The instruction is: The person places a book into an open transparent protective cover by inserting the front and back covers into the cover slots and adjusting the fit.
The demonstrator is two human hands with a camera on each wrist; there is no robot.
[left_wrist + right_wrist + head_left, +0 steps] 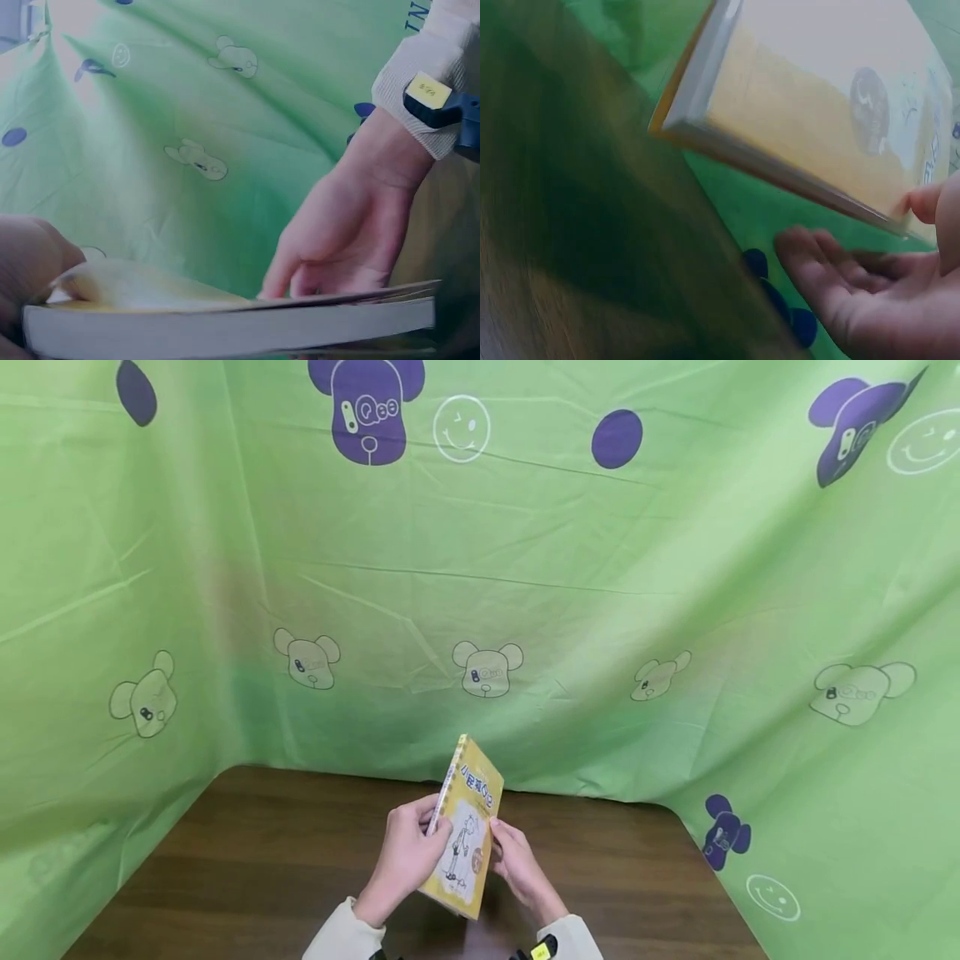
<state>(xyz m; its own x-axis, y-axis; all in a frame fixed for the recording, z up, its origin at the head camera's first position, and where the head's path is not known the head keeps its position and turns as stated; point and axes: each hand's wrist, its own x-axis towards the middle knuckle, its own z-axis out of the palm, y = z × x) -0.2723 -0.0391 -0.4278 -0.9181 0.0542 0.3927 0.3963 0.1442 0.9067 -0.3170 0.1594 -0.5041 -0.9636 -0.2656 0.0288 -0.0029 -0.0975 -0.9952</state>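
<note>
A yellow paperback book (468, 831) is tilted upright above the table, its front cover with a line-drawn figure and blue title facing me. My left hand (408, 843) grips it at the spine, thumb on the cover and fingers behind. At the opposite edge, my right hand (521, 864) touches the book with its thumb. In the right wrist view, the loosely bent fingers (817, 262) of that hand hang below the book, apart from it. The left wrist view shows the book's white page block (225, 330) edge-on, between the left hand (34, 262) and the right hand (337, 217).
Beneath the hands lies a dark brown wooden table (300, 843). A green cloth (360, 577) with purple and outlined bear heads and smiley faces hangs behind it and along both sides. Pale sleeves (345, 935) and dark wrist straps are at the lower edge.
</note>
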